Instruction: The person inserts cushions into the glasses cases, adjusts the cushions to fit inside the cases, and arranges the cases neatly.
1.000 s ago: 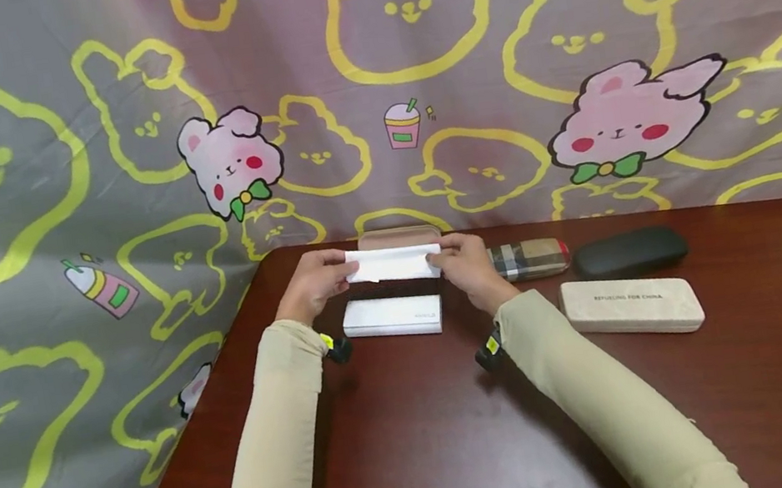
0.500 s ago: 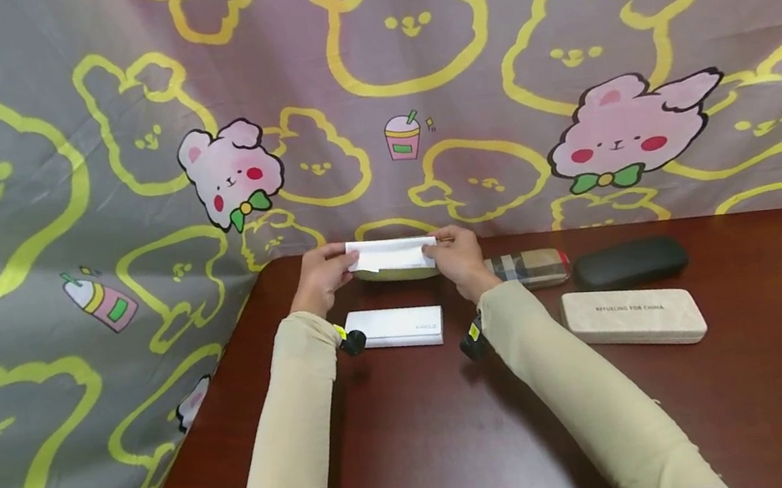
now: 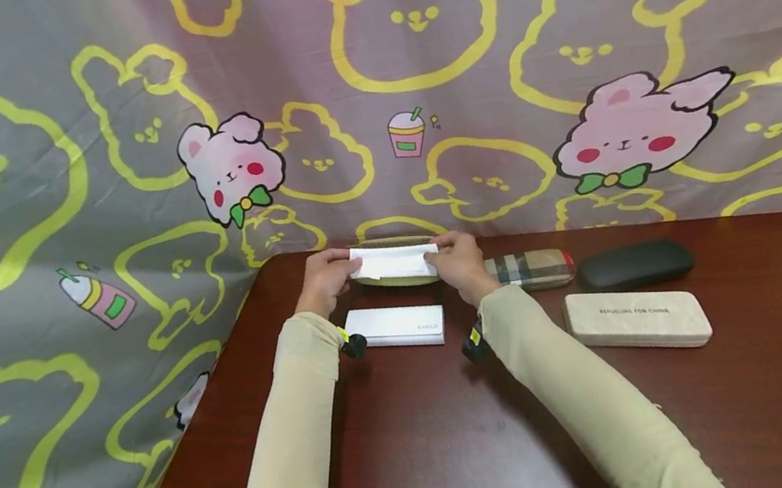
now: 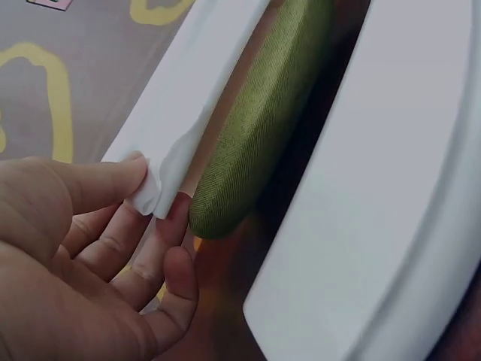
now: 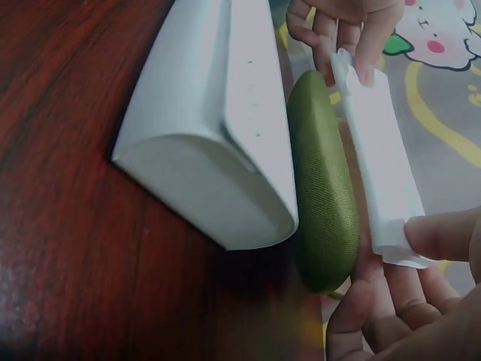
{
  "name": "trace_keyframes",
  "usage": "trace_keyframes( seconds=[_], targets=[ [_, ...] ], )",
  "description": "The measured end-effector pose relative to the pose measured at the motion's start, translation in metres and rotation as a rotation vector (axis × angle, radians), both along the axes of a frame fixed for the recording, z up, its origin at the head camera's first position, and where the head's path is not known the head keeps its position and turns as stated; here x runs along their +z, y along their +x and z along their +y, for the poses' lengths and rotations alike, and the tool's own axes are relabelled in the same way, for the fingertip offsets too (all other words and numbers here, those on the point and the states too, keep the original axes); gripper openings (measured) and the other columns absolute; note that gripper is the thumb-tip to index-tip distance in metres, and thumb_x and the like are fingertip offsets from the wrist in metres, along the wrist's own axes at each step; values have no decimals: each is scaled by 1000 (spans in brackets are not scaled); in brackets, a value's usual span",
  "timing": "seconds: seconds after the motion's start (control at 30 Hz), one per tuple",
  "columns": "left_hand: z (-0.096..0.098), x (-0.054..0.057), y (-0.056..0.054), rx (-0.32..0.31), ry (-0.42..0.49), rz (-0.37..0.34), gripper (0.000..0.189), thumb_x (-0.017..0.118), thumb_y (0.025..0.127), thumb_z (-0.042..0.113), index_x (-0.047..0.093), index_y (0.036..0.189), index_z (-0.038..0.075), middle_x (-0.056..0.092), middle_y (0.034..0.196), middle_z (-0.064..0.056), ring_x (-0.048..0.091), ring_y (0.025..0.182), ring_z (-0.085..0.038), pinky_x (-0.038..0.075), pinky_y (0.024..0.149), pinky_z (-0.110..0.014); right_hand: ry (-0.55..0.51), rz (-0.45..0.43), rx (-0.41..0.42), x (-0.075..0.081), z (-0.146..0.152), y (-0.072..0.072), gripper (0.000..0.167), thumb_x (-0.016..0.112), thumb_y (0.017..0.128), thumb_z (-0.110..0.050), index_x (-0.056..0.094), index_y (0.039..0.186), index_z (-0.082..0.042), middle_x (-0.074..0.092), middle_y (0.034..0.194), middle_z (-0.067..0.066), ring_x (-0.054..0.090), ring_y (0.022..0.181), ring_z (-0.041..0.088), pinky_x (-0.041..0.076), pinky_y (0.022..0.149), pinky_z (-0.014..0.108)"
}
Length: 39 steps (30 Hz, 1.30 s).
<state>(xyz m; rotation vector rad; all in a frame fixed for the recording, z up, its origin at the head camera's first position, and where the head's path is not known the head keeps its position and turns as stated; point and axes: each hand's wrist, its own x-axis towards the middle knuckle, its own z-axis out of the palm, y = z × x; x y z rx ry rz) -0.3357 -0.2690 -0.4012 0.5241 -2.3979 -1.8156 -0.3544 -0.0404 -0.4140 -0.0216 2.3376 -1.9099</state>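
Note:
Both hands pinch a folded white sheet (image 3: pixel 394 261) by its two short ends. My left hand (image 4: pixel 98 248) has the thumb on top of its left end, with the fingers underneath. At the right end, my right hand (image 5: pixel 413 301) grips it the same way, thumb over fingers. Just below the sheet lies a green fabric-covered glasses case (image 4: pixel 255 128), its raised back edge showing behind the sheet in the head view. The sheet hides the case's inside. Fingers of both hands reach close to the ends of the green case.
Nearer me stands a white glasses case (image 3: pixel 397 326) with a flap. To the right are a plaid case (image 3: pixel 533 270), a black glasses case (image 3: pixel 635 265) and a cream case (image 3: pixel 637 318) with lettering. A patterned curtain (image 3: pixel 454 57) hangs behind the brown table (image 3: pixel 421 442).
The sheet rose away from the white case, then came down slightly in both hands. The green case's front side has come into view below the sheet.

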Motion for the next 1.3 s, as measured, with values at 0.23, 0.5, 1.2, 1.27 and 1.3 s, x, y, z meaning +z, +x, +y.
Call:
trace_keyframes(
  seconds=[0.23,0.5,1.2,1.27,1.3],
  targets=[
    [-2,-7,7,-42,-65,-63,27,77,89,13,70,112,1,66,82,-4,60,76,-22,47,67,-36,217,85,-5,-6,-1,4,27,72,92,-16,67,116,-5,65,97,10,59,89,27,50,77,41],
    [2,-10,6,-32,-116,-54,22,79,87,9,71,105,1,66,82,-6,59,73,-23,45,61,-34,417,199,2,-8,0,6,25,73,91,-20,65,112,-8,68,95,8,64,88,28,51,77,45],
    [5,-24,9,68,-160,-23,27,89,73,3,74,96,0,68,81,-9,63,64,-20,53,62,-34,514,328,-117,-21,-5,10,15,73,91,-16,60,93,-10,69,86,8,66,79,33,51,71,48],
    [4,-24,9,63,-171,-22,27,90,73,3,74,96,0,68,82,-10,62,63,-19,52,61,-33,518,329,-106,-20,-5,10,17,74,91,-17,59,91,-9,68,84,8,65,77,32,51,70,48],
    [4,-24,9,60,-176,-20,28,90,73,3,74,95,0,69,81,-10,62,63,-19,52,61,-33,520,328,-99,-19,-5,11,18,75,90,-17,60,91,-9,68,84,8,65,77,32,52,70,47]
  ],
)
